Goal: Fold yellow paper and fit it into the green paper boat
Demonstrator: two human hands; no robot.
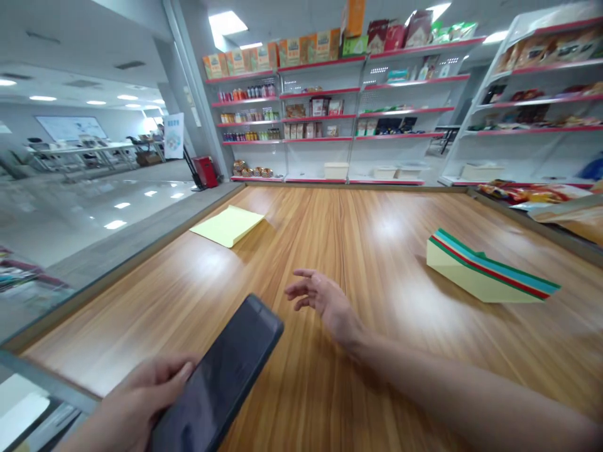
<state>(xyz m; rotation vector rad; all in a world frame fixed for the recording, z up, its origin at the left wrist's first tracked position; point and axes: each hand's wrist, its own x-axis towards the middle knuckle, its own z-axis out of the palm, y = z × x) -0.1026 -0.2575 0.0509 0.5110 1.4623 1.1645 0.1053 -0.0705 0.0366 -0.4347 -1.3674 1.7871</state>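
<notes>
Head view: shelving (306, 154) stocked with packets and bottles spans the upper part of the frame, and a wood-grain bench (343, 238) fills the middle and bottom. At middle right, a cream folded card (471, 276) with a striped edge seems to stand on the bench, so a sideways sweep of the right forearm could topple it. At middle left lies a pale yellow sheet (228, 226), one edge curled up; a draught or brushing hand might shift it. At bottom centre-left, a dark phone (221, 370) slants in the left hand (146, 389), whose thumb clamps one long edge. With its far end unsupported, the phone could tip or slip if that one-sided pinch loosens. Near the centre, the right hand (325, 301) is empty, fingers loosely curled and apart; whether it touches the wood I cannot tell.
</notes>
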